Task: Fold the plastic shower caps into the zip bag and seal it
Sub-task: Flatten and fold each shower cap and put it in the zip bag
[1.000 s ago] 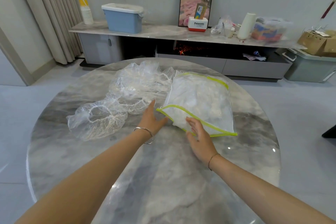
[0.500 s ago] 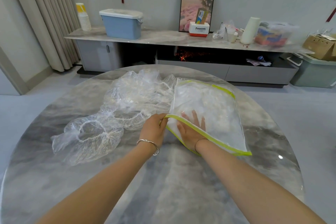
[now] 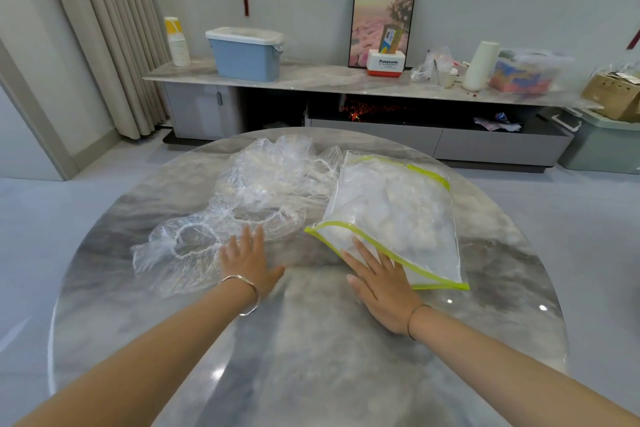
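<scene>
A clear zip bag (image 3: 398,215) with a yellow-green edge lies on the round marble table (image 3: 311,357), its mouth gaping toward me and crumpled plastic inside. My right hand (image 3: 377,284) lies flat, fingers spread, with the fingertips at the bag's near lip. A single clear shower cap (image 3: 180,250) with an elastic ring lies to the left, and a loose pile of shower caps (image 3: 273,184) sits behind it. My left hand (image 3: 247,260) is open and flat, fingers spread, at the right edge of the single cap. Neither hand grips anything.
The table's near half is bare marble. Beyond the far rim stands a long low cabinet (image 3: 346,80) against the wall, carrying a blue bin (image 3: 246,54), a framed picture (image 3: 382,21) and boxes. A curtain (image 3: 100,28) hangs at the left.
Both hands have come away from the bag's mouth. My right hand slid out of the opening to its near lip, and my left hand let go of the rim and moved left to the single cap.
</scene>
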Demonstrator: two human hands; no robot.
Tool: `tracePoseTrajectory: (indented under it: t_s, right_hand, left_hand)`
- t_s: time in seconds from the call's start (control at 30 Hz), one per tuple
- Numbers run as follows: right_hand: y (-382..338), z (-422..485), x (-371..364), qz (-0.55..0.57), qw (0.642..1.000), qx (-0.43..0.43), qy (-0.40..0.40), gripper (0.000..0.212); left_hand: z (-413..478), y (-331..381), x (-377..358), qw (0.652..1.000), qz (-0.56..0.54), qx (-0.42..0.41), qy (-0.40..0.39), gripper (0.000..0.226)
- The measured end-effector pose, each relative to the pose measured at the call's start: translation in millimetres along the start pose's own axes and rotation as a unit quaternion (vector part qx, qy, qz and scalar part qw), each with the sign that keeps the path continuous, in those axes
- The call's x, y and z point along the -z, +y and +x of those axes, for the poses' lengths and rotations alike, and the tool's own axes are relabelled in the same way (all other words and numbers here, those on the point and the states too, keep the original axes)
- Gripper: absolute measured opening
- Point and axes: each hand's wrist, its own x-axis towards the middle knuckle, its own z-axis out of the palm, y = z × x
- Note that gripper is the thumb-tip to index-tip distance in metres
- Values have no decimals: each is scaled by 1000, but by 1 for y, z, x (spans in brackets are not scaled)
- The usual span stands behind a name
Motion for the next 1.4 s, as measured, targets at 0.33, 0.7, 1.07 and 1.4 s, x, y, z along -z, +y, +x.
tracePoseTrajectory:
  t_s: [0.33, 0.7, 1.07, 1.4]
  right_hand:
    - [-22, -52, 11, -18, 996, 77, -45, 95]
    - [-39, -87, 2, -49, 970, 231, -54, 80]
    - [-26, -86, -25, -101, 955, 264, 86, 37]
    - [-25, -86, -22, 162, 973, 79, 146, 27]
  left_hand:
    - [-62, -41, -8, 994, 46, -29, -99, 76]
    - [-130, -30, -4, 951, -4, -294, -91, 69]
    - [-125, -45, 3, 937, 146, -296, -113, 111]
    - [-114, -43, 11, 940, 125, -315, -34, 55]
